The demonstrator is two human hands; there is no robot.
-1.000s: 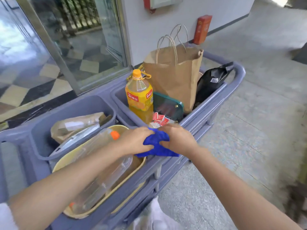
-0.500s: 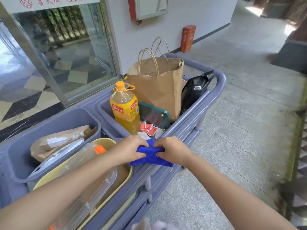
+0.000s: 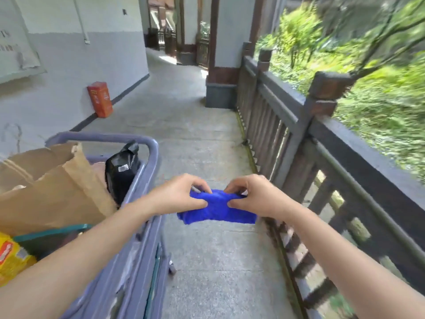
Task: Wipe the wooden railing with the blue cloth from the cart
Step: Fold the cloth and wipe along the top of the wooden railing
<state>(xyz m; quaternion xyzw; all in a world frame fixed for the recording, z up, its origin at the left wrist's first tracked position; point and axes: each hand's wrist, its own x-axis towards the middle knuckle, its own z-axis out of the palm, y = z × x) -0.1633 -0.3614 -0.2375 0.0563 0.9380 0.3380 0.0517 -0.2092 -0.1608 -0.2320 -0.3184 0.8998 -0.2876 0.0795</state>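
Observation:
A folded blue cloth [image 3: 217, 209] hangs in the air over the stone floor, between the cart and the railing. My left hand [image 3: 179, 195] pinches its left end and my right hand [image 3: 251, 195] pinches its right end. The dark wooden railing [image 3: 345, 143] runs along the right side, from near my right forearm away to a pillar; its top rail is a broad flat beam with square posts. The grey-blue cart [image 3: 151, 176] stands at the lower left, its rim just left of the cloth.
In the cart are a brown paper bag [image 3: 53, 187], a black pouch [image 3: 120, 170] and a yellow bottle [image 3: 11, 256]. A red box [image 3: 100, 99] stands against the left wall. The paved walkway [image 3: 184, 125] stretches ahead to a pillar base [image 3: 220, 95]. Greenery lies beyond the railing.
My view has swung right from the cart toward the railing. Both hands have carried the blue cloth off the cart's edge and out over the walkway, spreading it wider.

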